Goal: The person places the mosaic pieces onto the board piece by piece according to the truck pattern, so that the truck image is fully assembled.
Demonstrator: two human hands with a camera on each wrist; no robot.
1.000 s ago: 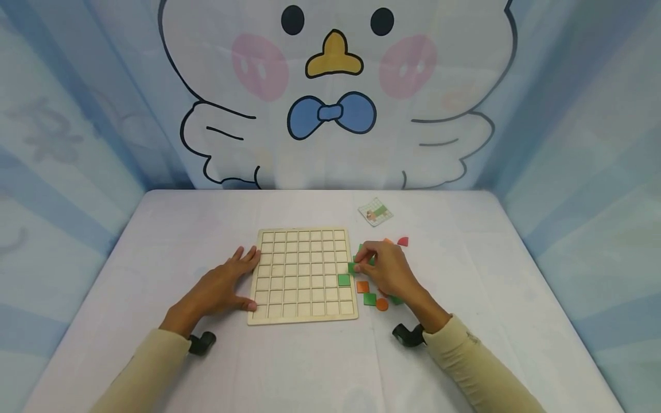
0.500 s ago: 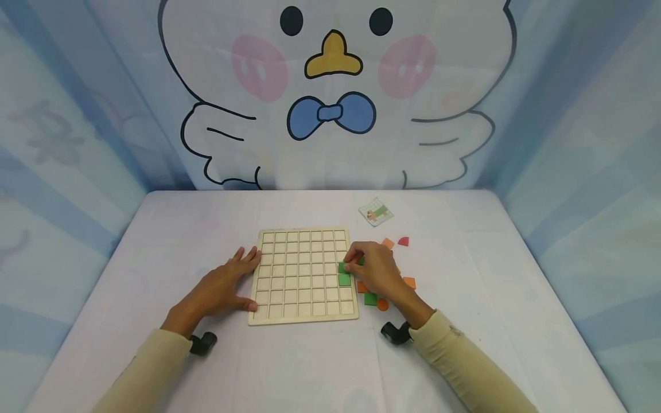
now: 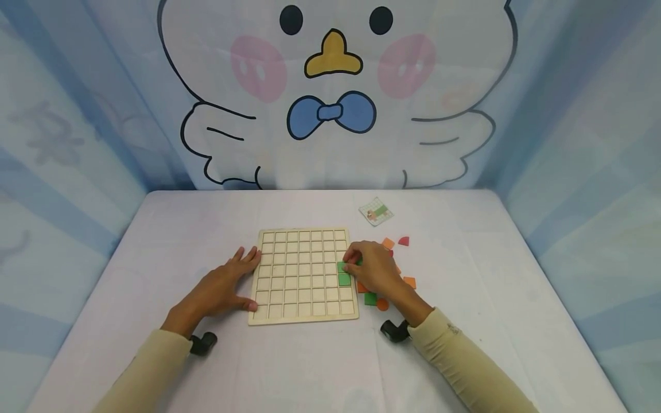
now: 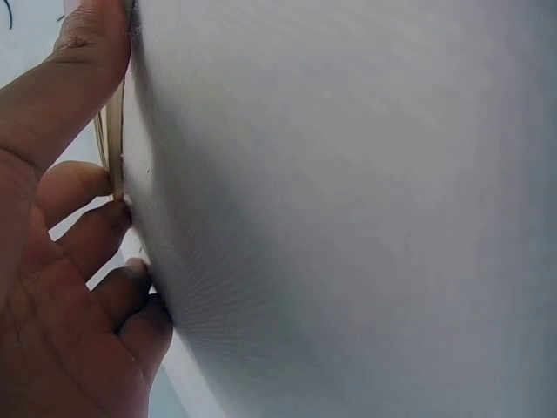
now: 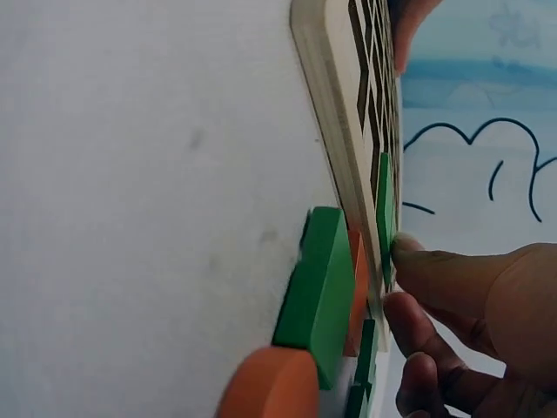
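Note:
A pale wooden grid board [image 3: 299, 283] lies flat on the white table. My left hand [image 3: 218, 291] rests at its left edge with fingers spread; in the left wrist view, the thumb and fingertips touch the side of the board [image 4: 115, 139]. With thumb and fingers bent together, my right hand [image 3: 379, 268] pinches a green square tile [image 3: 341, 267] at a cell in the rightmost column. Just below it, another green square tile [image 3: 344, 280] sits in a cell. The right wrist view shows the thumb touching the green at the board's edge; the fingers partly hide the held tile.
Right of the board lie loose pieces: a green square [image 3: 370, 299], an orange disc [image 3: 382, 304], orange squares [image 3: 409, 283] and a pink quarter-circle [image 3: 404, 241], some hidden under the right hand. A small printed card [image 3: 376, 211] lies behind them.
My right hand has moved left from the board's edge, bringing the green tile to the cell above the other green one. Over the last half second it barely shifts. The left hand stays put.

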